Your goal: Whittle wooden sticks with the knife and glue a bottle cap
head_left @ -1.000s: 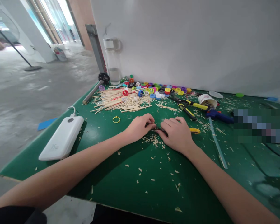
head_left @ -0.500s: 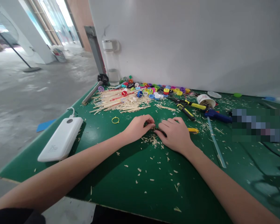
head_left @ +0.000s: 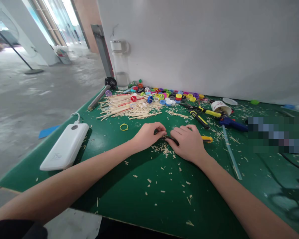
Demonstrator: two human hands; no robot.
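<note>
My left hand (head_left: 149,135) is closed in a pinch at the middle of the green table (head_left: 139,199); what lies between its fingertips is too small to name. Close to its right, my right hand (head_left: 188,143) wraps round a yellow-handled cutter (head_left: 207,139), whose handle end sticks out on the right. The cutter's dark front part shows by my right thumb, near the left fingertips. Below both hands is a pile of pale wood shavings (head_left: 165,150).
Wooden sticks (head_left: 122,106) and coloured bottle caps (head_left: 168,102) lie behind my hands. Further right are pliers (head_left: 199,119), a paper cup (head_left: 221,108) and a blue glue gun (head_left: 234,124) with a clear stick. A white power bank (head_left: 66,146) and yellow ring (head_left: 124,126) are left.
</note>
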